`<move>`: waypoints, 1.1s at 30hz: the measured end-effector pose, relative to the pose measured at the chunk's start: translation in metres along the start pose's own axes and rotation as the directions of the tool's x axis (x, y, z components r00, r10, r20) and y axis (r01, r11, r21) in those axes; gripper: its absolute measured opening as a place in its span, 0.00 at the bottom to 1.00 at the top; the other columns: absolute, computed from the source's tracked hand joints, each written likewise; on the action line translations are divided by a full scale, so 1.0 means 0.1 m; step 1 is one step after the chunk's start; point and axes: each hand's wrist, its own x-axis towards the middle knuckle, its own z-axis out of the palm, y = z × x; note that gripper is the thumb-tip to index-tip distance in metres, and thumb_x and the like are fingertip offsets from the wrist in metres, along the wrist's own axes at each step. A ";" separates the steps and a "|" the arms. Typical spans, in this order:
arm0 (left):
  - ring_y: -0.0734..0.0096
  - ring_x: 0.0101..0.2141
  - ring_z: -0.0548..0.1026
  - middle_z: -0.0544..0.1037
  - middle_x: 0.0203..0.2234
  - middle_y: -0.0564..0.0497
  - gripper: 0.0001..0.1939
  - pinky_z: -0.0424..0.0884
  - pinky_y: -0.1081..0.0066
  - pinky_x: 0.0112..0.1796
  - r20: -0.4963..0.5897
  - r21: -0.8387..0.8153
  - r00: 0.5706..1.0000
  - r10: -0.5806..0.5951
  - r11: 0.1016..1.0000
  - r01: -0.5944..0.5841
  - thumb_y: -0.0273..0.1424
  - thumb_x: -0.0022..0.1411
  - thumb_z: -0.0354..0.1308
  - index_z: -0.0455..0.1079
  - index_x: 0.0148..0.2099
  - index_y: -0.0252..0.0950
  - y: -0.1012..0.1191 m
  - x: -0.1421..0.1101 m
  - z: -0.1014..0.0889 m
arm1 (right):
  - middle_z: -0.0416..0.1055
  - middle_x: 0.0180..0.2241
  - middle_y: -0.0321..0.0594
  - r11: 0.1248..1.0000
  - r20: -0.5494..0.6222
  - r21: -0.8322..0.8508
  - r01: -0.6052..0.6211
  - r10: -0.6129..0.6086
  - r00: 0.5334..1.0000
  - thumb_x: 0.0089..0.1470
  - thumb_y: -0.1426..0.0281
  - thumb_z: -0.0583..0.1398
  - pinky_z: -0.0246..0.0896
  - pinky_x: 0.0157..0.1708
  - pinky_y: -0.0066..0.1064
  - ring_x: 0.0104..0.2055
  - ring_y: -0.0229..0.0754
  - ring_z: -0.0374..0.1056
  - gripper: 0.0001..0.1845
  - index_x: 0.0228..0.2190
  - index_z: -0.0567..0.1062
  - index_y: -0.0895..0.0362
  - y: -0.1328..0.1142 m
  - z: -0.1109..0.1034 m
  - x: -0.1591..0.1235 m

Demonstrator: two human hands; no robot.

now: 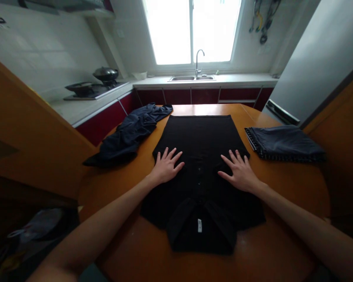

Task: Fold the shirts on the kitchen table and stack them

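Left hand (166, 167) and right hand (238, 171): palms down, fingers spread, gripping nothing, pressed on black collared short-sleeved shirt (198, 141), flat at frame centre. Silver double-basin sink (191, 78), top centre; contents unclear, probably too distant.

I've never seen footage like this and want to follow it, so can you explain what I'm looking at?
There is no robot here. This single picture comes from a camera worn on a person's head, looking forward and down. The bare left hand and bare right hand lie spread flat on a black collared shirt, gripping nothing. The shirt lies open-armed on an orange-brown wooden table, its collar towards the person. To the left is a crumpled dark blue garment; to the right, a folded stack of dark cloth.
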 end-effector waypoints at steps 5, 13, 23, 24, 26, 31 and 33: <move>0.38 0.70 0.41 0.51 0.72 0.49 0.35 0.41 0.35 0.63 -0.003 0.028 1.000 -0.013 1.000 0.014 0.57 0.70 0.38 0.52 0.73 0.49 0.02 -0.03 -0.01 | 0.43 0.72 0.53 0.999 0.045 0.004 -0.035 0.035 0.998 0.57 0.38 0.51 0.38 0.65 0.64 0.73 0.67 0.35 0.47 0.68 0.57 0.52 -0.03 -0.03 0.00; 0.38 0.70 0.45 0.50 0.70 0.29 0.47 0.48 0.46 0.65 -0.111 -0.013 0.979 -0.173 0.985 0.173 0.57 0.70 0.36 0.46 0.73 0.21 -0.03 -0.07 0.12 | 0.43 0.72 0.54 0.998 -0.056 0.023 -0.054 0.056 0.997 0.62 0.43 0.47 0.34 0.67 0.60 0.73 0.60 0.34 0.43 0.68 0.58 0.58 -0.10 -0.01 0.25; 0.43 0.70 0.42 0.45 0.71 0.28 0.47 0.46 0.50 0.66 -0.071 -0.067 0.980 -0.185 0.981 0.180 0.56 0.71 0.34 0.44 0.72 0.19 -0.27 0.05 0.07 | 0.48 0.70 0.55 0.997 -0.068 0.054 -0.047 0.050 0.996 0.65 0.46 0.44 0.36 0.68 0.57 0.73 0.55 0.40 0.42 0.67 0.58 0.61 -0.01 0.13 0.30; 0.44 0.70 0.42 0.45 0.70 0.28 0.47 0.46 0.50 0.66 -0.050 -0.066 0.982 -0.185 0.981 0.181 0.56 0.71 0.34 0.44 0.72 0.18 -0.32 0.07 0.06 | 0.48 0.70 0.55 0.997 -0.098 0.061 -0.053 0.059 0.993 0.65 0.47 0.43 0.36 0.68 0.56 0.73 0.55 0.40 0.41 0.67 0.58 0.62 0.02 0.10 0.31; 0.44 0.70 0.43 0.46 0.70 0.28 0.46 0.45 0.51 0.66 -0.005 -0.062 0.984 -0.180 0.982 0.179 0.55 0.71 0.35 0.44 0.72 0.18 -0.40 0.11 0.05 | 0.50 0.70 0.55 0.995 -0.146 0.068 -0.079 0.088 0.985 0.67 0.50 0.42 0.37 0.68 0.53 0.73 0.53 0.42 0.40 0.67 0.58 0.65 0.10 0.09 0.33; 0.42 0.70 0.43 0.47 0.71 0.30 0.46 0.44 0.50 0.66 -0.048 -0.035 0.985 -0.163 0.986 0.162 0.55 0.71 0.37 0.46 0.72 0.20 -0.41 0.12 0.02 | 0.52 0.68 0.60 0.984 -0.070 0.033 -0.175 0.177 0.982 0.65 0.51 0.44 0.39 0.69 0.51 0.72 0.56 0.44 0.41 0.65 0.58 0.71 0.30 0.16 0.37; 0.42 0.70 0.42 0.47 0.71 0.31 0.45 0.43 0.49 0.66 -0.100 -0.025 0.987 -0.125 0.992 0.123 0.55 0.71 0.38 0.46 0.73 0.21 -0.35 0.09 -0.01 | 0.52 0.68 0.61 0.981 -0.043 0.025 -0.191 0.192 0.980 0.65 0.51 0.45 0.38 0.69 0.51 0.72 0.57 0.44 0.42 0.65 0.59 0.72 0.32 0.16 0.37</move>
